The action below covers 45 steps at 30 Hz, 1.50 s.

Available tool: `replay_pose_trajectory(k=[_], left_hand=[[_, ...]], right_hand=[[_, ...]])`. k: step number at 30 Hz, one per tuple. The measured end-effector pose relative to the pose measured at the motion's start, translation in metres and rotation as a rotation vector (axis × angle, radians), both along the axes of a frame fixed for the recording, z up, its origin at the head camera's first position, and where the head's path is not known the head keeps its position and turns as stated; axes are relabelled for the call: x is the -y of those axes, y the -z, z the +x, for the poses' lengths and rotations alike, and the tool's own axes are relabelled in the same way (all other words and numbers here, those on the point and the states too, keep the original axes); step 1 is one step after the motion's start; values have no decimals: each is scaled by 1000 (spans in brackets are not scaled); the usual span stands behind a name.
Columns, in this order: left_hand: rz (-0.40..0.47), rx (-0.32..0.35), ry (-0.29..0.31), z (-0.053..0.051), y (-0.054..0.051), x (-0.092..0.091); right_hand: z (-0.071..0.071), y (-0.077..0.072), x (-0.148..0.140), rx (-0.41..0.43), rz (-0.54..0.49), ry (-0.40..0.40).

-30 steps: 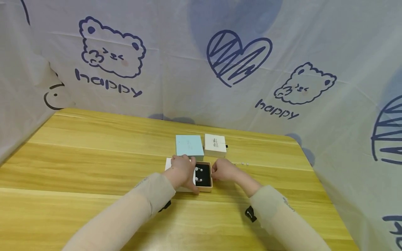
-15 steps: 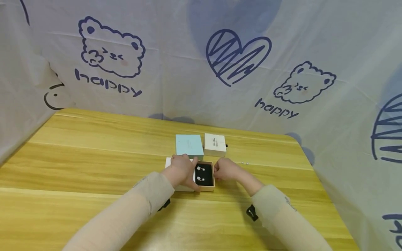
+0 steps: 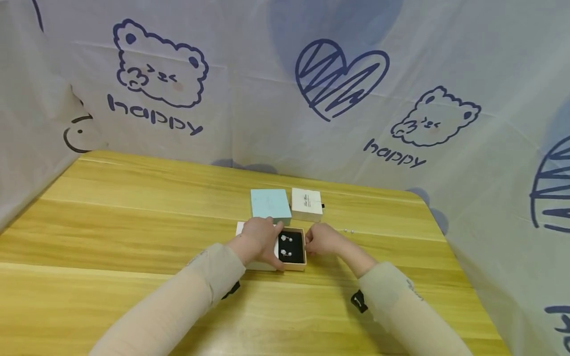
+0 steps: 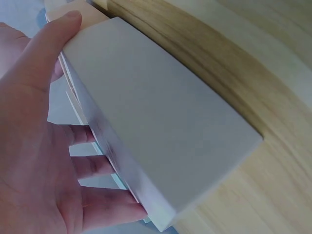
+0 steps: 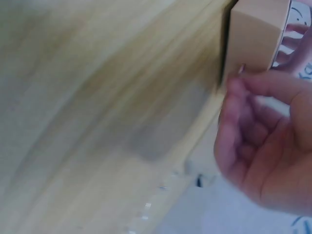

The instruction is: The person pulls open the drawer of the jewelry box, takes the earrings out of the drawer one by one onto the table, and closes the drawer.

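Note:
My left hand (image 3: 258,240) grips a white box sleeve (image 4: 146,102) across its top, the thumb on the near side and the other fingers along the far side. From the sleeve's right end a tan drawer (image 3: 294,267) sticks partly out. Inside it a black insert (image 3: 297,247) carries a pair of earrings (image 3: 286,238) with pearl-like drops. At the drawer's right end my right hand (image 3: 322,240) pinches a small pull tab (image 5: 242,68) between thumb and index finger. The part of the drawer within the sleeve is hidden.
Behind the box stand a light blue box (image 3: 269,202) and a smaller white box (image 3: 306,203) with a black tab. Small pearl-like pieces (image 3: 349,231) lie on the wooden table (image 3: 133,212) to the right. A printed cloth (image 3: 249,99) hangs behind the table.
My right hand has moved slightly right, and the drawer has slid a little further out of the sleeve. More of the black insert and the earrings shows. My left hand stays on the sleeve.

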<state>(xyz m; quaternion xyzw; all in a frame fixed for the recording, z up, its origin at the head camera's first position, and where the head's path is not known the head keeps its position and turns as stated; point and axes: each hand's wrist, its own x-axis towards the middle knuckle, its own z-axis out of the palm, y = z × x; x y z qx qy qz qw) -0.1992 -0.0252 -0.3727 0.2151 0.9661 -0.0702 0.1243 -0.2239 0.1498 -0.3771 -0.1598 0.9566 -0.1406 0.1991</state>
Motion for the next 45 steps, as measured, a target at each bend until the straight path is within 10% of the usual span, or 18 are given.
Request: replay_pose_trajectory(k=[7, 13, 27, 45], left_hand=[[-22, -31, 18, 2, -4, 4], [16, -51, 35, 1, -1, 4], [3, -65, 43, 1, 2, 2], [-51, -72, 48, 0, 4, 1]], right_hand=[[3, -11, 15, -268, 28, -40], [6, -7, 25, -302, 34, -204], [9, 3, 32, -393, 88, -219], [-8, -25, -32, -179, -163, 39]])
